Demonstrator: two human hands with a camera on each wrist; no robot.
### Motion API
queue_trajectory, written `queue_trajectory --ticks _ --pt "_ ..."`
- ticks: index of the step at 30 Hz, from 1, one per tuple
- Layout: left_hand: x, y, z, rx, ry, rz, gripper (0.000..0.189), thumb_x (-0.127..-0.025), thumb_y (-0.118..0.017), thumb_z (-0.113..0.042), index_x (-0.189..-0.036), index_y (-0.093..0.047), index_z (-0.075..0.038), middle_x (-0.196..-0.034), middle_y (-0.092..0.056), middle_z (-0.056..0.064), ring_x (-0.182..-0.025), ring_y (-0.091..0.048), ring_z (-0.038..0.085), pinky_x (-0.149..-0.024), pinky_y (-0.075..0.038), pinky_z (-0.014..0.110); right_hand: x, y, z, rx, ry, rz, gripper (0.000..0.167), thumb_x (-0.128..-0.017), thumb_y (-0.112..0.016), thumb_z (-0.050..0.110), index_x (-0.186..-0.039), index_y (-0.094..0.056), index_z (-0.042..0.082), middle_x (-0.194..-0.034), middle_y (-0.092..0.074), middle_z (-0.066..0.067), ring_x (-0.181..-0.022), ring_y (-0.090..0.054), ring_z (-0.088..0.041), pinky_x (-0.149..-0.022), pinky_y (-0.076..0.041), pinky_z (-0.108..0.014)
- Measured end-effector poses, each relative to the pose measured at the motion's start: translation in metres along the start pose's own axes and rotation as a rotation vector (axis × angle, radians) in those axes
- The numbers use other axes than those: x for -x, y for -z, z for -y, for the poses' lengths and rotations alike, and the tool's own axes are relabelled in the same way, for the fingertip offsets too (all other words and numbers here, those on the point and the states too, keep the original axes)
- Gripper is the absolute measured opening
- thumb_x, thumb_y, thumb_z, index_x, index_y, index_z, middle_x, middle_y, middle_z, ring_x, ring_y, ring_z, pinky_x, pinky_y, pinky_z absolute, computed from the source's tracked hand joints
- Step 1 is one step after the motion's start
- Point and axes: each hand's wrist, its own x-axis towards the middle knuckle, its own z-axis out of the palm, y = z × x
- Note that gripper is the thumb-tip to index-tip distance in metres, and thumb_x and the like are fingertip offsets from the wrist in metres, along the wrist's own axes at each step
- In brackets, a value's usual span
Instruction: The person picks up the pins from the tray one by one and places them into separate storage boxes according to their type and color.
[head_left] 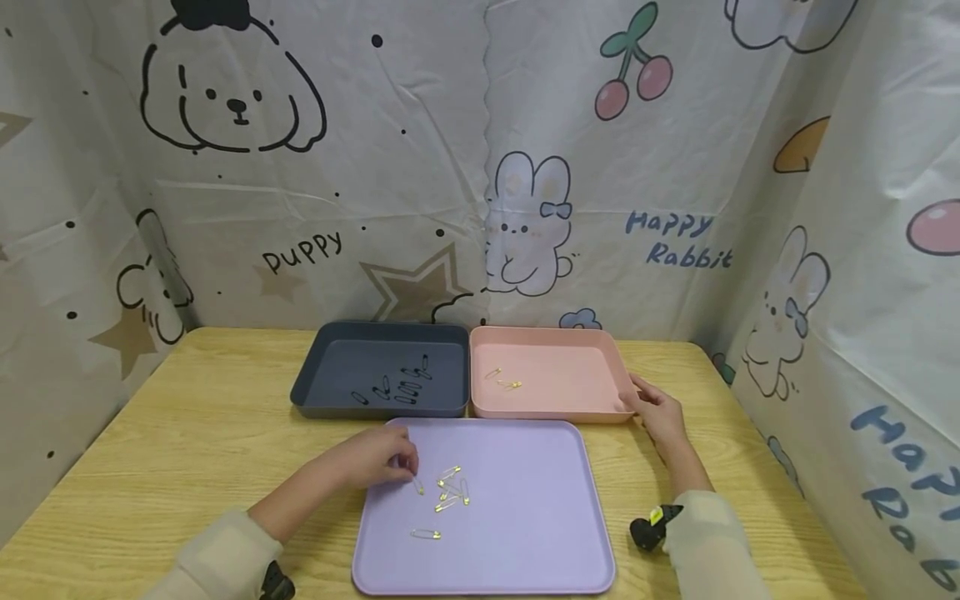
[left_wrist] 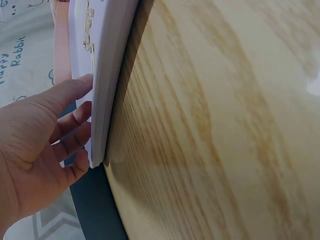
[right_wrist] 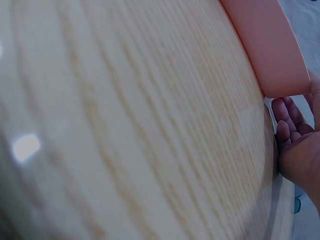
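Note:
My left hand [head_left: 378, 457] is over the left side of the lilac tray [head_left: 525, 533]. Its thumb and forefinger pinch one end of a gold safety pin [head_left: 419, 486]; in the left wrist view the forefinger is hidden behind the thumb [left_wrist: 75, 90]. Several gold safety pins [head_left: 452, 490] lie in a loose cluster to its right, and a single one [head_left: 426, 534] lies nearer the front. At the pink tray's [head_left: 570, 416] front right corner, my right hand [head_left: 660, 419] holds the wall, thumb over the rim.
Behind the lilac tray, a dark blue-grey tray [head_left: 330, 412] with several black safety pins [head_left: 408, 388] stands beside the pink one, which contains a few gold pins [head_left: 512, 385]. All three trays stand on a wooden table [head_left: 195, 433]. Printed cloth [head_left: 420, 167] hangs behind and at both sides.

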Motion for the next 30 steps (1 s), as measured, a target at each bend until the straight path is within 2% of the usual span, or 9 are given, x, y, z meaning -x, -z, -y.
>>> queue_trajectory --ticks 3,8,13,16,21,30 --pt "0.0 -0.001 0.001 -0.014 -0.016 -0.009 0.009 -0.081 -0.069 -0.019 -0.075 -0.063 -0.021 -0.076 -0.049 -0.008 -0.072 -0.045 0.006 -0.066 -0.04 0.02 0.0 0.001 0.0 -0.001 0.005 0.008 0.058 -0.087 -0.063 0.035 -0.14 -0.044 0.018 -0.102 -0.045 0.005 -0.078 -0.045 -0.001 -0.063 -0.039 -0.019" --pt "0.002 -0.001 -0.001 0.006 0.001 0.006 0.011 -0.081 -0.066 -0.014 -0.073 -0.059 -0.018 -0.074 -0.046 -0.008 -0.068 -0.041 0.003 -0.063 -0.038 0.019 -0.003 0.001 -0.002 0.002 0.004 0.02 0.059 -0.087 -0.063 0.037 -0.14 -0.043 0.019 -0.106 -0.045 0.003 -0.083 -0.044 -0.004 -0.065 -0.038 -0.02" --pt "0.001 -0.003 -0.002 0.028 0.045 0.006 0.01 -0.08 -0.063 -0.014 -0.073 -0.057 -0.018 -0.074 -0.046 -0.008 -0.068 -0.041 0.004 -0.062 -0.038 0.02 -0.002 0.0 -0.002 -0.003 -0.012 0.03 0.06 -0.088 -0.061 0.037 -0.142 -0.04 0.018 -0.13 -0.04 -0.008 -0.105 -0.038 -0.015 -0.072 -0.036 -0.021" --pt "0.0 -0.002 -0.002 0.075 0.076 -0.011 0.009 -0.079 -0.062 -0.015 -0.074 -0.056 -0.018 -0.075 -0.047 -0.007 -0.069 -0.043 0.006 -0.063 -0.039 0.021 -0.001 0.0 -0.001 -0.01 -0.02 0.033 0.06 -0.089 -0.06 0.036 -0.143 -0.039 0.018 -0.139 -0.035 -0.011 -0.112 -0.033 -0.018 -0.075 -0.036 -0.022" --pt "-0.005 0.003 -0.003 0.188 0.107 -0.037 0.008 -0.081 -0.062 -0.012 -0.077 -0.056 -0.016 -0.08 -0.05 -0.004 -0.073 -0.046 0.01 -0.063 -0.041 0.022 0.0 0.0 -0.001 -0.003 -0.016 0.03 0.06 -0.089 -0.06 0.035 -0.142 -0.039 0.018 -0.135 -0.037 -0.011 -0.109 -0.034 -0.018 -0.073 -0.036 -0.022" --pt "-0.021 0.015 -0.003 0.201 0.126 -0.089 0.007 -0.082 -0.062 -0.012 -0.078 -0.057 -0.015 -0.081 -0.05 -0.004 -0.075 -0.047 0.01 -0.063 -0.041 0.022 -0.002 0.0 -0.002 -0.007 -0.029 0.019 0.06 -0.088 -0.062 0.036 -0.142 -0.041 0.018 -0.124 -0.04 -0.006 -0.1 -0.037 -0.015 -0.071 -0.036 -0.022"
